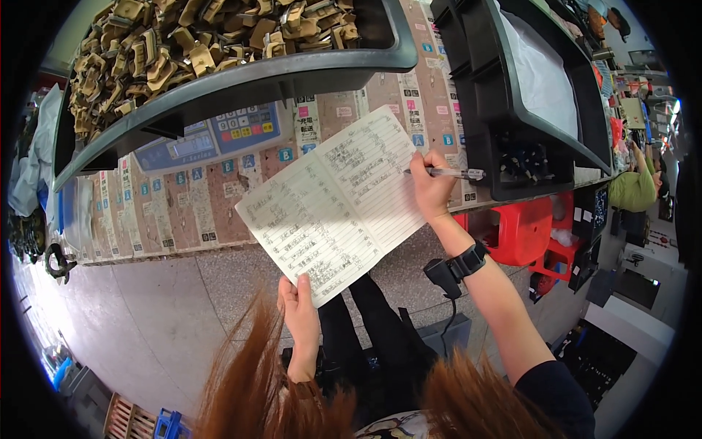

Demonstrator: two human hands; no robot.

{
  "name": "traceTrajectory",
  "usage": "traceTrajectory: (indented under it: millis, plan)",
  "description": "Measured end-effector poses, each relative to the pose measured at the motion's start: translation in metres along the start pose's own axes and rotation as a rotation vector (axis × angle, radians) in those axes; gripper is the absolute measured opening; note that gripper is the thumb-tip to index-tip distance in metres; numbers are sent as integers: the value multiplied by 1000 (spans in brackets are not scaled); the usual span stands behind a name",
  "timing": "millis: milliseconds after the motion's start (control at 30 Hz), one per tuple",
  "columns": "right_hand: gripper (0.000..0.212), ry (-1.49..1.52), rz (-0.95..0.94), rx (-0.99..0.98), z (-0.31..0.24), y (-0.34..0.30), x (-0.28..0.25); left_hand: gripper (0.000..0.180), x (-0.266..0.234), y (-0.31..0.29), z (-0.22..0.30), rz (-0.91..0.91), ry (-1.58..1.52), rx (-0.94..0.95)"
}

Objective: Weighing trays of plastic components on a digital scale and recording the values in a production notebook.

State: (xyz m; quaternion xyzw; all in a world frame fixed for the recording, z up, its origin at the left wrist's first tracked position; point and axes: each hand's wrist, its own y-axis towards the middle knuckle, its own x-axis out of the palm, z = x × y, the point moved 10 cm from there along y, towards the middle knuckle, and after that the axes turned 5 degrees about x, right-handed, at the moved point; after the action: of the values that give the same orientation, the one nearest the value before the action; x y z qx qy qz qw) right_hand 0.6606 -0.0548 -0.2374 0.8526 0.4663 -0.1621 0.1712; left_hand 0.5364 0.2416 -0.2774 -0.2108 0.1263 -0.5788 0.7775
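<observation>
An open lined notebook (333, 201) with handwriting on both pages lies tilted, its far part over the table and its near corner past the table's front edge. My left hand (299, 314) pinches that near lower corner, thumb on top of the page. At the right-hand page's outer edge, my right hand (433, 189) grips a pen (459, 173), whose tip points left at the paper and whose barrel sticks out to the right. I cannot tell whether the tip touches the page. A black strap with a small device (457, 271) circles my right wrist.
A large dark bin (241, 80) heaped with small tan parts stands at the far left, over a blue-and-grey scale (212, 135). Stacked black trays (482, 95) rise at the right, one lined with white sheet. Red stools (523, 230) sit beneath. Another person (635, 186) is far right.
</observation>
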Motion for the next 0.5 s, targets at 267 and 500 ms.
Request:
traceTrajectory:
  millis: [267, 500]
  plan:
    - [27, 18, 16, 2, -1, 3, -3, 17, 1, 0, 3, -13, 53, 10]
    - [29, 55, 101, 75, 28, 18, -25, 16, -1, 1, 4, 24, 20, 44]
